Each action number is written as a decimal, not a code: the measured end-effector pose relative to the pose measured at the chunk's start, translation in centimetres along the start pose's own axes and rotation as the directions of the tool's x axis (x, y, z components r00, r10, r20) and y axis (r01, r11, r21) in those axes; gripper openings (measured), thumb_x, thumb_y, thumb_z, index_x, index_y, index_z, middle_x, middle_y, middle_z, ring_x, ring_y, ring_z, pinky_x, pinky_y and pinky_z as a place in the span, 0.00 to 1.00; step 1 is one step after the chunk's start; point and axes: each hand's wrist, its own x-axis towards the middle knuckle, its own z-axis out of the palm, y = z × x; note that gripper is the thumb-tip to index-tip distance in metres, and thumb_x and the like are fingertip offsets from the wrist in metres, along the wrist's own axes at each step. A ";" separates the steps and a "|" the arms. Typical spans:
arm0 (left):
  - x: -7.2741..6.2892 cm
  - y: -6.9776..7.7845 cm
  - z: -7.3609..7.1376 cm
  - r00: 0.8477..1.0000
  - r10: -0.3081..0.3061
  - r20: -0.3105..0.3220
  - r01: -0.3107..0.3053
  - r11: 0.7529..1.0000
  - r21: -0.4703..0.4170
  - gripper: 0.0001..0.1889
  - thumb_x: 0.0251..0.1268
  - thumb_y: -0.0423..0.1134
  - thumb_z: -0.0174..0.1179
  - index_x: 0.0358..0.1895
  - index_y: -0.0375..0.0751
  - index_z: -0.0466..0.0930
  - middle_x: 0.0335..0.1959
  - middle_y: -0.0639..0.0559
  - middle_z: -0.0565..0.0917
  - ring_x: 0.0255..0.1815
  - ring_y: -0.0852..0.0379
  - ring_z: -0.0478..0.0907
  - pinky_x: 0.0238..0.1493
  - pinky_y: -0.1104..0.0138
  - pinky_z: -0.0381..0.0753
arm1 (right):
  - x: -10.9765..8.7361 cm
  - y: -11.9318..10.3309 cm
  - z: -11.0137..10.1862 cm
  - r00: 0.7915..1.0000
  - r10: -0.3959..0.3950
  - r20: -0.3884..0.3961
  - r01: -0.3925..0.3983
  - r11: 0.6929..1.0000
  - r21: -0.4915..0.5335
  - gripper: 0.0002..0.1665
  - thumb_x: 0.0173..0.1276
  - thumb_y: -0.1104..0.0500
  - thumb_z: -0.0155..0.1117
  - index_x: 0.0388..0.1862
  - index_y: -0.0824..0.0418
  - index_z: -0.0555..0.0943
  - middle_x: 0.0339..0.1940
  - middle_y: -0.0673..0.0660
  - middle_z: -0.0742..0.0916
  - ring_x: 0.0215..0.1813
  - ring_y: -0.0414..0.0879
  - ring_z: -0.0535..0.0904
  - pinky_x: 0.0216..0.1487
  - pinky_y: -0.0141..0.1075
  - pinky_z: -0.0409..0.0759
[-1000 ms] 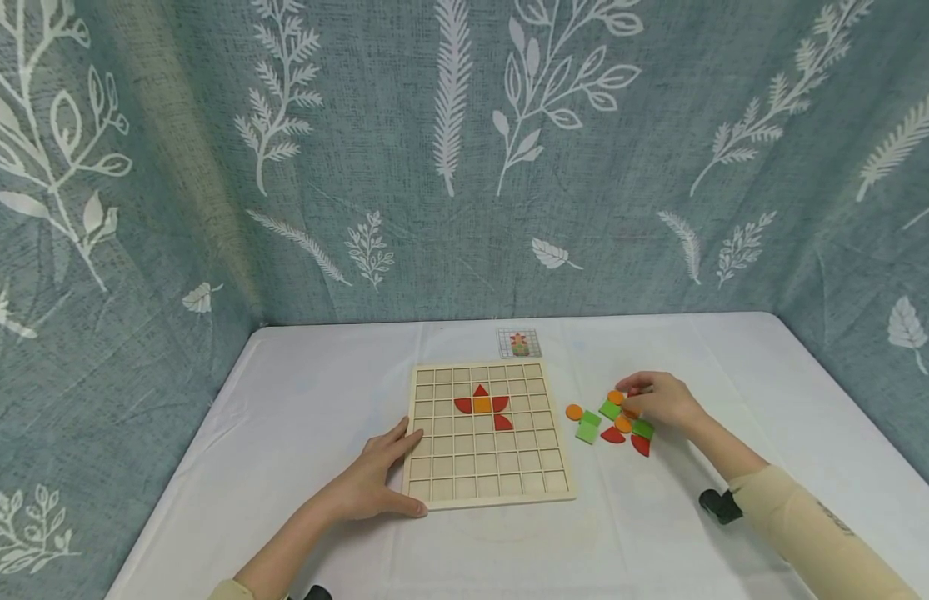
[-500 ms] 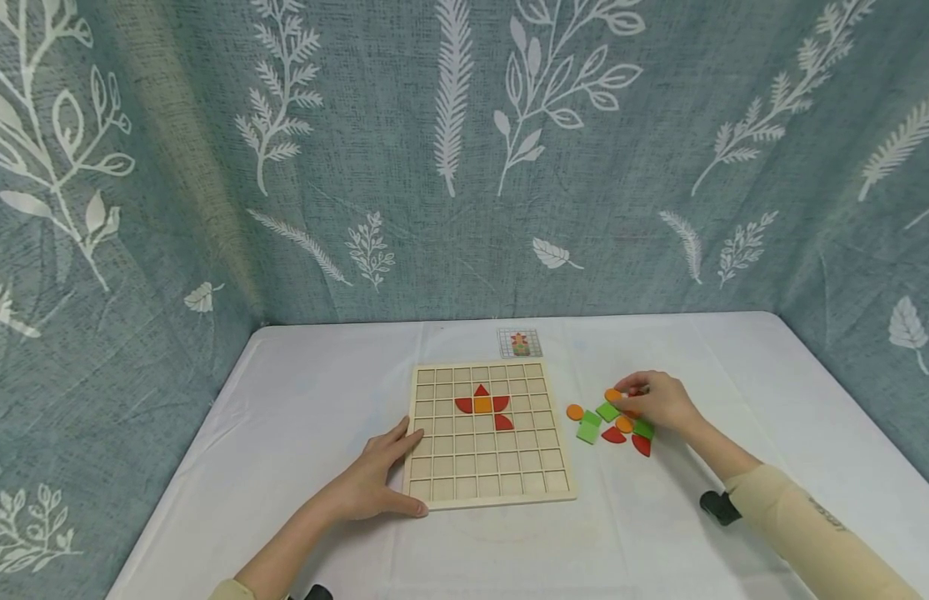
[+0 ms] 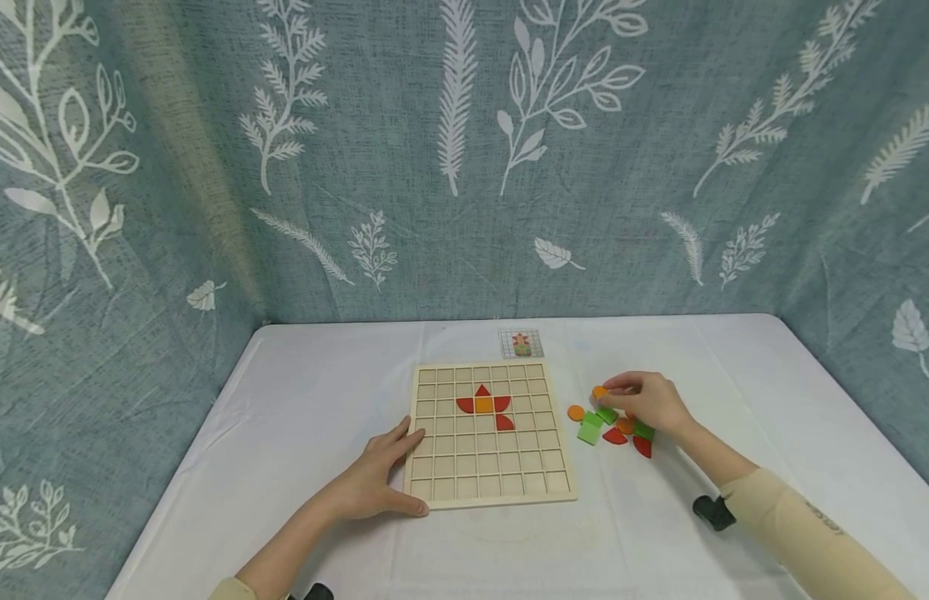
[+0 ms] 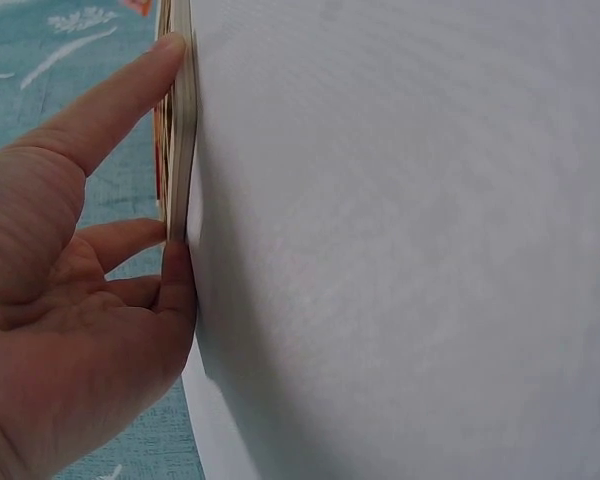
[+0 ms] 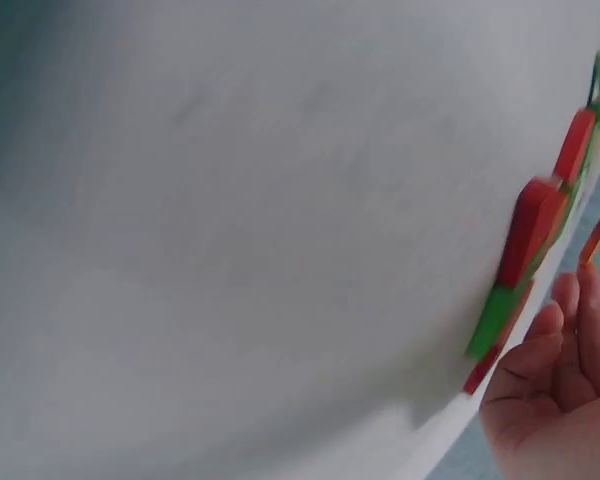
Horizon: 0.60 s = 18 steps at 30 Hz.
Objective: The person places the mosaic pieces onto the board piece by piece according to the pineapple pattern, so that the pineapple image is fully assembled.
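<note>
My left hand (image 3: pixel 374 479) is spread at the near left corner of a pale wooden grid board (image 3: pixel 475 462). Its fingers touch the left edge and its thumb the near corner; in the left wrist view, the thumb (image 4: pixel 130 95) lies straight against the board's side. On the board sit an orange square (image 3: pixel 483 405), a red triangle (image 3: pixel 482 390) and several red quarter-circle pieces (image 3: pixel 504 422). Over the loose pieces to the right, my right hand (image 3: pixel 651 402) pinches an orange disc (image 3: pixel 600 392) between thumb and finger. That disc shows edge-on in the right wrist view.
Beneath and beside the right hand lie green squares (image 3: pixel 588 432), red quarter-circles (image 3: pixel 615 436) and another orange disc (image 3: pixel 576 412). A small printed pattern card (image 3: pixel 521 342) lies behind the board on the white-covered table (image 3: pixel 322 375). Patterned curtains (image 3: pixel 404 167) hang around it.
My right hand has shifted a little to the left, carrying the orange disc away from the rest of the pile. The left hand and the board stay in place.
</note>
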 end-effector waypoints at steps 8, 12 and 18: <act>-0.1 0.0 0.1 1.000 -0.001 0.004 0.001 1.000 -0.008 0.54 0.41 0.48 0.79 0.74 0.35 0.60 0.78 0.36 0.47 0.75 0.34 0.44 0.67 0.37 0.52 | -0.5 -2.0 1.6 0.998 -0.038 0.055 0.031 0.992 0.123 0.25 0.61 0.48 0.72 0.49 0.65 0.84 0.42 0.56 0.88 0.44 0.49 0.83 0.38 0.37 0.80; -0.2 -0.1 0.1 1.000 0.001 0.003 -0.001 1.000 -0.009 0.54 0.41 0.48 0.79 0.74 0.35 0.60 0.78 0.36 0.47 0.75 0.34 0.44 0.67 0.37 0.52 | -0.5 -3.0 2.7 0.995 -0.048 0.086 0.030 0.979 0.203 0.23 0.60 0.52 0.73 0.49 0.65 0.84 0.40 0.56 0.88 0.43 0.48 0.84 0.39 0.36 0.80; -0.2 0.0 0.2 1.000 -0.004 0.000 0.004 1.000 -0.007 0.55 0.40 0.48 0.80 0.74 0.36 0.60 0.78 0.36 0.47 0.75 0.34 0.44 0.67 0.37 0.53 | -0.4 -4.7 4.6 0.989 -0.078 0.122 0.053 0.979 0.196 0.21 0.57 0.49 0.75 0.47 0.59 0.86 0.36 0.51 0.88 0.38 0.45 0.83 0.39 0.37 0.79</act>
